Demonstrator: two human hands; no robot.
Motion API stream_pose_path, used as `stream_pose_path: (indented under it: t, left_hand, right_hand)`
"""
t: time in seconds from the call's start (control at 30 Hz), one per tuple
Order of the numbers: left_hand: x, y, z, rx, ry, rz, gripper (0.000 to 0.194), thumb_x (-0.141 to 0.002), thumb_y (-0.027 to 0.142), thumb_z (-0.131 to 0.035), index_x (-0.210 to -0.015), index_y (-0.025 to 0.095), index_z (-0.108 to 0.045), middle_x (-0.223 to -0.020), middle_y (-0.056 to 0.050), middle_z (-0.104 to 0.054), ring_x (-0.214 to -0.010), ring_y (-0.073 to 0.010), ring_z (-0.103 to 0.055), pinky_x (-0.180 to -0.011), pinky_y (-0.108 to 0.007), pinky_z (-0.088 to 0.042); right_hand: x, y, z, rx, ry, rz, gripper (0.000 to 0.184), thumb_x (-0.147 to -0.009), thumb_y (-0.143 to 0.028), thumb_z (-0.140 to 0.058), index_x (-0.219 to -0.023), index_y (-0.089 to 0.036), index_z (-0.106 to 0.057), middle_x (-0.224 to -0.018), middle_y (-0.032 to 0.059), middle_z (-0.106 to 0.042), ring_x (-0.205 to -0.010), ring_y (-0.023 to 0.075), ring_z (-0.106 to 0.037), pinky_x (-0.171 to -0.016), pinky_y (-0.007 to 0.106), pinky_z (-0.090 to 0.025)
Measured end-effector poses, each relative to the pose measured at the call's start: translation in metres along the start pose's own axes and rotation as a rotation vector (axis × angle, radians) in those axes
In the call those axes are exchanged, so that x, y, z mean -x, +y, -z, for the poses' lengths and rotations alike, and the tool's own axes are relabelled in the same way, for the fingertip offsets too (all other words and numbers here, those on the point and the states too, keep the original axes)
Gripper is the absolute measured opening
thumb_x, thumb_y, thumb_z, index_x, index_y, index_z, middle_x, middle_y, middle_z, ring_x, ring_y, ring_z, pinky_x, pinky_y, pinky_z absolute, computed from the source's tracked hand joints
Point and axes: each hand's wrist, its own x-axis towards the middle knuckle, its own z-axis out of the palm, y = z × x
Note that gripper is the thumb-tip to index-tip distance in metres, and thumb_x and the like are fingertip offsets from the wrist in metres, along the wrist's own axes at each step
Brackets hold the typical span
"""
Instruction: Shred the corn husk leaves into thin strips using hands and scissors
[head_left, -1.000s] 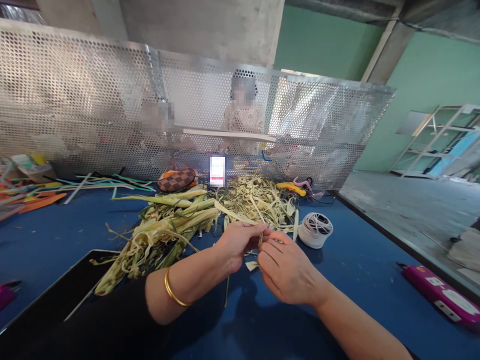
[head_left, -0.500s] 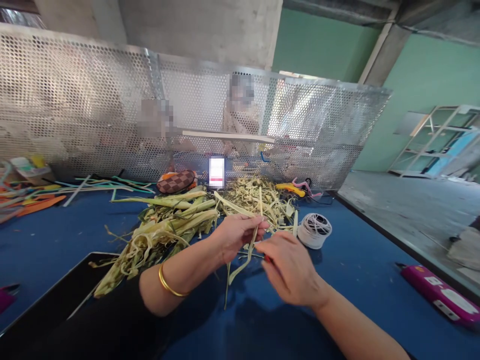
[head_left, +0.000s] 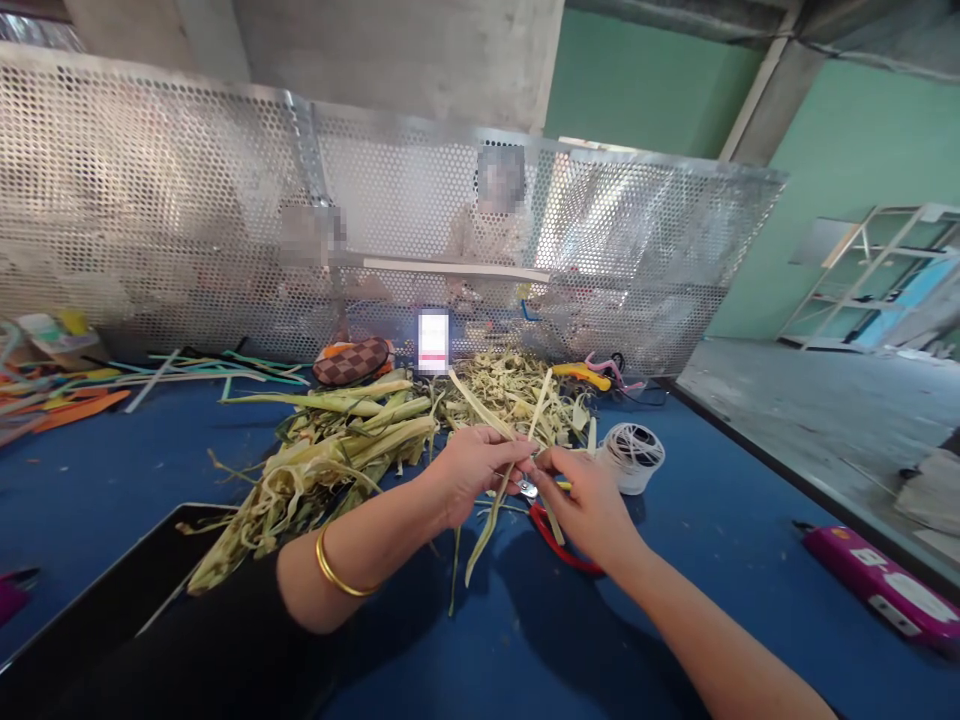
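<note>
My left hand (head_left: 476, 472), with a gold bangle at the wrist, pinches several pale strips of dried plant leaf, perhaps corn husk, where they cross. One leaf strip (head_left: 480, 405) points up and left, another up and right, and one hangs down. Close against it, my right hand (head_left: 589, 505) has thumb and fingertips closed on a strip at the crossing; a strip end shows below that hand. Red-handled cutters (head_left: 559, 545) with a metal pivot show under my right hand, partly hidden; I cannot tell whether they lie on the table or touch the hand.
A bundle of long husks (head_left: 322, 470) lies left, beside a black tray (head_left: 97, 590). Behind my hands is a heap of shredded leaf (head_left: 510, 385). A white cord spool (head_left: 634, 458) stands right. A lit phone (head_left: 433, 342) leans by the perforated metal screen (head_left: 397, 200); people sit beyond it.
My right hand has turned and moved up to the crossing, its fingers now against my left fingertips. The strips have shifted, and more of the red-handled cutters shows.
</note>
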Motion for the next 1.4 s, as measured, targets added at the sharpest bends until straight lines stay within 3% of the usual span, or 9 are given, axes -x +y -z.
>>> stream_pose_path:
  t: [0.27, 0.47, 0.6, 0.9, 1.07, 1.17, 1.23, 1.3, 1.4]
  left_hand:
    - [-0.003, -0.002, -0.001, -0.156, 0.073, -0.111, 0.017, -0.070, 0.025, -0.069, -0.060, 0.013, -0.061, -0.051, 0.001, -0.056, -0.045, -0.0073, -0.046, -0.048, -0.021, -0.039]
    - [-0.005, 0.000, 0.007, -0.189, -0.126, 0.009, 0.028, -0.062, 0.040, -0.074, -0.062, 0.014, -0.063, -0.053, 0.002, -0.054, -0.046, -0.0073, -0.044, -0.047, -0.022, -0.039]
    - [-0.002, -0.003, 0.005, -0.210, -0.164, 0.044, 0.033, -0.062, 0.046, -0.072, -0.060, 0.015, -0.061, -0.051, 0.003, -0.051, -0.044, -0.0069, -0.040, -0.044, -0.022, -0.033]
    - [0.005, -0.007, -0.004, -0.284, -0.236, -0.003, 0.029, -0.061, 0.041, -0.071, -0.057, 0.015, -0.060, -0.046, 0.005, -0.045, -0.040, -0.0063, -0.035, -0.041, -0.022, -0.028]
    - [0.008, -0.005, -0.005, -0.308, -0.271, 0.042, 0.032, -0.060, 0.044, -0.070, -0.053, 0.016, -0.055, -0.046, 0.005, -0.044, -0.041, -0.0060, -0.035, -0.041, -0.022, -0.028]
    - [0.008, -0.005, -0.005, -0.319, -0.250, 0.063, 0.033, -0.059, 0.045, -0.071, -0.055, 0.016, -0.056, -0.045, 0.006, -0.044, -0.041, -0.0060, -0.034, -0.040, -0.021, -0.028]
    - [0.009, -0.004, -0.005, -0.343, -0.281, 0.076, 0.033, -0.062, 0.045, -0.069, -0.057, 0.015, -0.058, -0.046, 0.005, -0.044, -0.041, -0.0059, -0.034, -0.040, -0.021, -0.028]
    - [0.010, -0.005, -0.006, -0.341, -0.338, 0.105, 0.032, -0.068, 0.045, -0.064, -0.062, 0.014, -0.062, -0.046, 0.005, -0.045, -0.040, -0.0058, -0.034, -0.040, -0.021, -0.028]
    - [0.012, -0.006, -0.008, -0.323, -0.412, 0.156, 0.030, -0.075, 0.040, -0.056, -0.071, 0.013, -0.067, -0.048, 0.005, -0.047, -0.039, -0.0055, -0.036, -0.040, -0.021, -0.027]
  right_hand:
    - [-0.002, -0.013, 0.012, -0.205, -0.062, -0.004, 0.027, -0.089, -0.026, -0.046, -0.064, -0.020, -0.045, -0.059, -0.0020, -0.048, -0.059, 0.0137, -0.046, -0.056, 0.025, -0.036]
    - [-0.008, -0.007, 0.013, -0.642, 0.008, -0.458, 0.032, -0.080, -0.048, -0.057, -0.068, -0.019, -0.055, -0.062, -0.0013, -0.054, -0.059, 0.0139, -0.050, -0.057, 0.027, -0.043]
    - [-0.009, -0.007, 0.011, -0.902, 0.101, -0.610, 0.033, -0.066, -0.048, -0.071, -0.074, -0.017, -0.063, -0.063, 0.0006, -0.060, -0.057, 0.0141, -0.052, -0.056, 0.028, -0.044]
    - [-0.006, -0.004, 0.001, -0.830, 0.239, -0.585, 0.029, -0.068, -0.045, -0.069, -0.060, -0.019, -0.059, -0.053, -0.0026, -0.054, -0.050, 0.0125, -0.049, -0.049, 0.026, -0.041]
    - [-0.006, -0.001, 0.007, -0.613, 0.042, -0.623, 0.046, -0.076, -0.058, -0.055, -0.051, -0.019, -0.052, -0.043, -0.0026, -0.047, -0.041, 0.0123, -0.043, -0.043, 0.027, -0.034]
    - [-0.005, -0.002, 0.019, -0.187, 0.213, -0.424, 0.048, -0.084, -0.051, -0.050, -0.048, -0.020, -0.048, -0.041, -0.0030, -0.041, -0.043, 0.0113, -0.039, -0.046, 0.026, -0.031]
    - [-0.005, -0.003, 0.026, -0.042, 0.289, -0.239, 0.035, -0.085, -0.043, -0.052, -0.059, -0.019, -0.057, -0.055, 0.0004, -0.054, -0.054, 0.0138, -0.048, -0.055, 0.027, -0.036]
    - [-0.007, -0.005, 0.029, -0.092, 0.202, -0.149, 0.026, -0.085, -0.038, -0.052, -0.072, -0.019, -0.065, -0.074, 0.0044, -0.063, -0.070, 0.0175, -0.057, -0.065, 0.028, -0.041]
    - [-0.009, -0.008, 0.027, -0.364, -0.070, -0.242, 0.028, -0.084, -0.040, -0.053, -0.070, -0.019, -0.065, -0.072, 0.0038, -0.063, -0.069, 0.0180, -0.058, -0.062, 0.029, -0.044]
